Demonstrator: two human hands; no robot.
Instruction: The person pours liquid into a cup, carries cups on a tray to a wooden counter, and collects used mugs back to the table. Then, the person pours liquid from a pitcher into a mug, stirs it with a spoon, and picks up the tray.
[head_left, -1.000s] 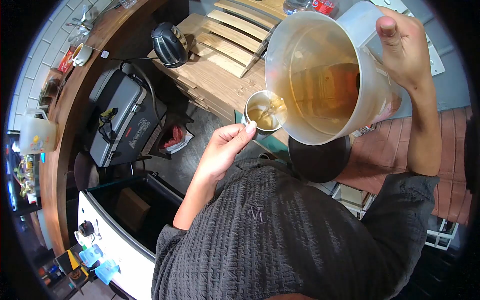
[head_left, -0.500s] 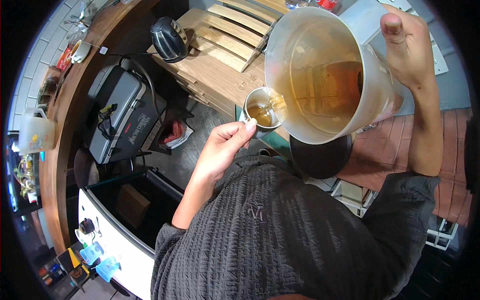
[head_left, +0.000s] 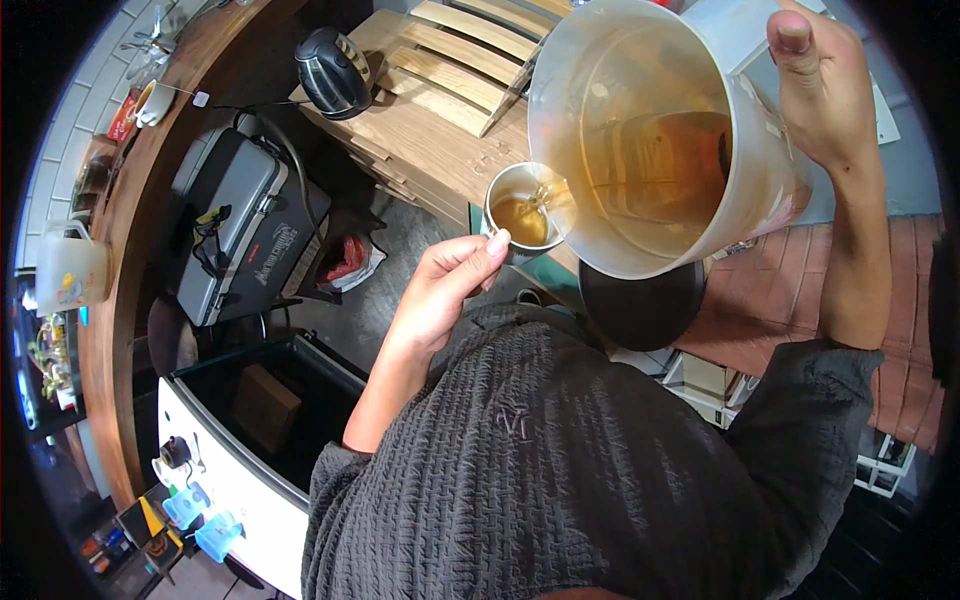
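Note:
My left hand [head_left: 447,285] pinches the near edge of a small metal cup [head_left: 512,182], which has brown liquid in it. My right hand [head_left: 825,95] is wrapped round the handle of a large translucent plastic pitcher [head_left: 640,110] at the upper right. The pitcher is tipped to the left, and amber liquid lies along its lower side. From its lip a stream [head_left: 550,200] runs into the cup. Lip and cup overlap in view; whether they touch I cannot tell.
A black kettle [head_left: 333,75] and a slatted wooden rack [head_left: 455,65] stand on the wooden counter [head_left: 425,150]. To the left are a grey hard case [head_left: 235,225], a teacup [head_left: 154,103] and another pitcher [head_left: 70,268]. A round black surface [head_left: 640,305] lies below the large pitcher.
The cup and my left hand have risen slightly in view. The pitcher has shifted slightly up and right with my right hand. Liquid is pouring in all frames.

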